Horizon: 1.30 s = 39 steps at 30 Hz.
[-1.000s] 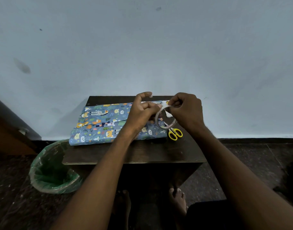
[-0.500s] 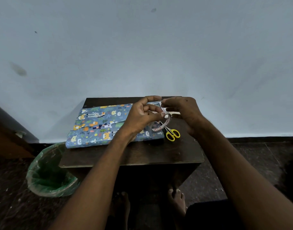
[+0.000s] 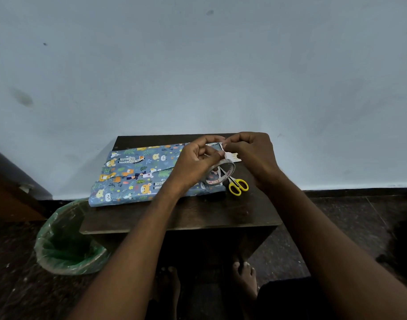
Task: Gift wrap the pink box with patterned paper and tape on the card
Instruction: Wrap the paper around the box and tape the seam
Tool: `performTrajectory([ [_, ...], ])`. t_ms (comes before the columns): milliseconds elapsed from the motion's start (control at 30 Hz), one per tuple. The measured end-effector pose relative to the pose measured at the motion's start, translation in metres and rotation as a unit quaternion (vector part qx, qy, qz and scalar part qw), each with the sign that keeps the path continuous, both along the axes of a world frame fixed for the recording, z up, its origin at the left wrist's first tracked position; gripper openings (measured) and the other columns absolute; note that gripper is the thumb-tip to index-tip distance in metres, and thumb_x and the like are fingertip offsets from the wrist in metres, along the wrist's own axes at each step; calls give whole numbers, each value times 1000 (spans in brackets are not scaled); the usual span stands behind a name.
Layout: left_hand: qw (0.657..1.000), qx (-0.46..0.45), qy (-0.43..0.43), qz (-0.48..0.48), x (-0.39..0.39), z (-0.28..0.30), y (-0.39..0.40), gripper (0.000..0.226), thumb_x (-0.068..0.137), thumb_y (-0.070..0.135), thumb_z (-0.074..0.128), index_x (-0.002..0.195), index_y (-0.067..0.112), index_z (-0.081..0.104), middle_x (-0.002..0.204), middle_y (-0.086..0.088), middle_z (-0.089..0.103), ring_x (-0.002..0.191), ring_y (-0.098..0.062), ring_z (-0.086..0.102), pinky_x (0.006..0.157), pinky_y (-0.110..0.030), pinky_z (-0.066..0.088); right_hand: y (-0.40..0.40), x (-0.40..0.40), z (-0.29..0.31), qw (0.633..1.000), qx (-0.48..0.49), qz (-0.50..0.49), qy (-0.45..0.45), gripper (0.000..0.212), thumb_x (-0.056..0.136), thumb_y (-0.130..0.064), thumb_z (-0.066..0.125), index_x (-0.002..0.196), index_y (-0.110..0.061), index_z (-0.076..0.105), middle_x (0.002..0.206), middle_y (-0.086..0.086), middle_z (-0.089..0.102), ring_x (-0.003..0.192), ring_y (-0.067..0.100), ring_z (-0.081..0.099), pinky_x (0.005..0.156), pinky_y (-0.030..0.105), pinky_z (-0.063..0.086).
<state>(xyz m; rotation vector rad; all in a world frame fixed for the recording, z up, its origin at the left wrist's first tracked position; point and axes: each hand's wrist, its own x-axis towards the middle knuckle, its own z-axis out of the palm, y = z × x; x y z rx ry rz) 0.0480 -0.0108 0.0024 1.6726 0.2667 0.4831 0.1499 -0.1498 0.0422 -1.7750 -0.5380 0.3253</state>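
The wrapping paper [image 3: 137, 174] on the dark wooden table [image 3: 179, 215] looks smooth with a faint sheen. My left hand [image 3: 193, 162] holds a roll of clear glossy tape [image 3: 221, 173]. Just right of the paper lie scissors [image 3: 237, 184] with shiny yellow plastic handles. Left of the table, thin crinkled green plastic lines the bin [image 3: 66, 245].

Left hand [image 3: 195, 161] covers the right end of the wrapped box [image 3: 137, 174] and part of the tape roll [image 3: 221, 173]. Card [image 3: 232, 156] mostly hidden behind right hand [image 3: 251, 155]. Scissors [image 3: 237, 184] blades tucked under the roll. Both forearms cut off at bottom edge.
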Motion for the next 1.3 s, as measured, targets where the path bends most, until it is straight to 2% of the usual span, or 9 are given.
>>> performTrajectory([
  [167,997,28,-6,65,3,1,-4,20,106,15,65,123,14,75,84,-8,79,85,-38,77,78,-55,64,1,-1,2,998,-9,2,-56,15,79,-8,75,77,-21,82,75,-8,77,71,0,67,64,12,46],
  [300,988,91,1,127,3,-2,-2,29,100,19,74,128,19,73,82,6,78,75,-27,76,72,-47,64,2,-3,1,998,-17,5,-59,12,78,-10,76,75,-20,82,74,-4,77,68,3,66,66,23,51],
  [600,961,183,-59,197,3,-6,1,16,91,26,84,104,23,77,93,13,77,45,-24,57,47,-32,46,1,-2,-2,997,-29,-8,-70,9,80,-13,75,75,-19,80,72,-4,76,68,5,65,68,29,52],
  [700,961,192,-46,192,5,-10,3,22,93,24,82,115,23,80,99,14,79,45,-5,46,51,-21,40,0,-4,0,997,-25,12,-76,12,80,-12,75,75,-20,81,73,-5,76,70,5,67,68,26,53],
  [800,966,191,-40,170,6,-10,4,18,96,24,79,113,21,83,106,13,80,57,0,59,61,-22,47,1,-5,2,994,-30,27,-97,13,80,-10,74,76,-20,82,76,-8,77,76,6,71,73,28,54],
  [933,968,192,-38,155,7,-12,8,12,96,23,77,105,23,85,103,11,80,78,-14,72,70,-35,57,1,-6,3,991,-38,30,-124,11,81,-10,76,77,-19,82,75,-9,77,76,4,71,72,23,53],
  [1067,971,170,-34,161,6,-9,7,9,96,21,79,98,28,84,96,13,80,64,-12,67,64,-32,54,1,-5,3,985,-59,21,-159,11,81,-12,75,75,-20,81,73,-8,76,77,6,72,72,26,54],
  [1233,977,107,-44,180,3,-7,4,2,91,27,84,92,25,85,83,8,81,65,-45,67,60,-50,57,2,-3,0,980,-71,9,-187,10,82,-16,77,75,-21,80,75,-7,77,77,7,72,74,28,55],
  [1300,977,90,-51,185,3,-5,4,4,89,25,86,91,23,85,84,8,81,71,-42,71,65,-52,61,2,-2,-1,979,-71,9,-189,9,83,-15,77,76,-21,80,75,-8,76,76,7,72,73,28,55],
])
